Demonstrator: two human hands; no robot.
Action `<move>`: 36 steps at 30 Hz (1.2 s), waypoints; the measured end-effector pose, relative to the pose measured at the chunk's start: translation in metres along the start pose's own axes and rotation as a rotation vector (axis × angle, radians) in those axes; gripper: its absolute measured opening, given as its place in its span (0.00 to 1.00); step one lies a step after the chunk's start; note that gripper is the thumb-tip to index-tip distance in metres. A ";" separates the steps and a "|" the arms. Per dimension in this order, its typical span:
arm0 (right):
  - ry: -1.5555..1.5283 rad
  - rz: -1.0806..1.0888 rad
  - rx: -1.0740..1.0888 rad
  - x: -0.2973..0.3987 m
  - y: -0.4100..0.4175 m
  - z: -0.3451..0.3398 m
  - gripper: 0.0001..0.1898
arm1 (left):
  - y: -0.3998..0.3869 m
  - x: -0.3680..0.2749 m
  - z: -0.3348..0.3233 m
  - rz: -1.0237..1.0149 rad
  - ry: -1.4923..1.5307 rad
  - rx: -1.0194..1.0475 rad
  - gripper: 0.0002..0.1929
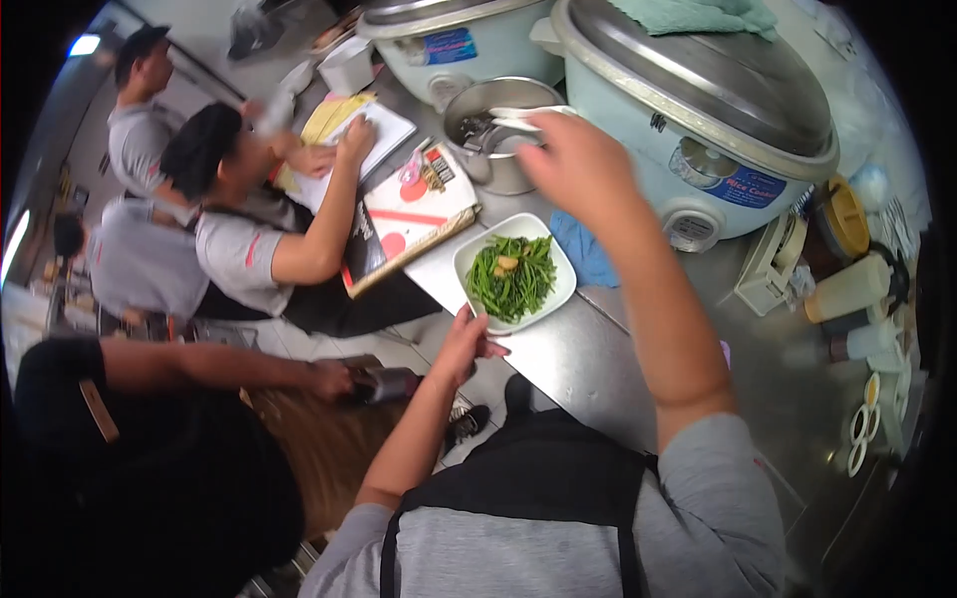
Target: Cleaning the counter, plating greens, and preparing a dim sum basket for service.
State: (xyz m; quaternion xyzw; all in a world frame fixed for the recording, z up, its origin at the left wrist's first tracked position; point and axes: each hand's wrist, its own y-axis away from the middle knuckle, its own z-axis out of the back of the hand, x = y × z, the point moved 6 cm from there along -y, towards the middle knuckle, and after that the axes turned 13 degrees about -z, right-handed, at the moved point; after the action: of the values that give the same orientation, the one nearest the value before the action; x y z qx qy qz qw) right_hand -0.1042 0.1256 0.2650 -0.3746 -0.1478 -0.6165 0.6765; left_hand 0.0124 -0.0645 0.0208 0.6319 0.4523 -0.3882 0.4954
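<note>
My left hand [472, 340] holds the near corner of a square white dish [566, 280] at the edge of the steel counter. Cooked leafy greens [516, 280] with a few pale brown pieces on top fill the dish. My right hand [576, 153] is raised over the side of a round steel pot [505, 88], its fingers at white handles [523, 116] that reach into the pot. The hand is blurred, and its grip on them is not plain. Dark contents and a smaller metal container show inside the pot.
Two large rice cookers [691, 97] stand behind the pot. A blue cloth [587, 250] lies right of the dish, a printed flat box [419, 217] left of it. A co-worker writes on paper [385, 134] at the left; another person's arm [224, 366] is near my left arm. Bottles [848, 288] line the right.
</note>
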 end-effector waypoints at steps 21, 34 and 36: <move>0.455 -0.416 0.276 -0.270 0.344 0.108 0.23 | 0.085 0.028 -0.113 -0.033 -0.161 -0.143 0.20; 0.557 -0.430 0.001 -0.258 0.316 0.065 0.20 | 0.109 0.044 -0.129 0.037 -0.068 0.009 0.23; 0.558 -0.489 -0.015 -0.255 0.300 0.056 0.20 | 0.118 0.037 -0.121 0.014 0.010 0.004 0.26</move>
State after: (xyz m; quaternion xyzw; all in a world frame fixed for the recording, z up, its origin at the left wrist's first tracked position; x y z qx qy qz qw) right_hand 0.1436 0.3363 0.0367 -0.1506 -0.0381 -0.8395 0.5207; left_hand 0.1409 0.0492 0.0435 0.6380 0.4498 -0.3824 0.4945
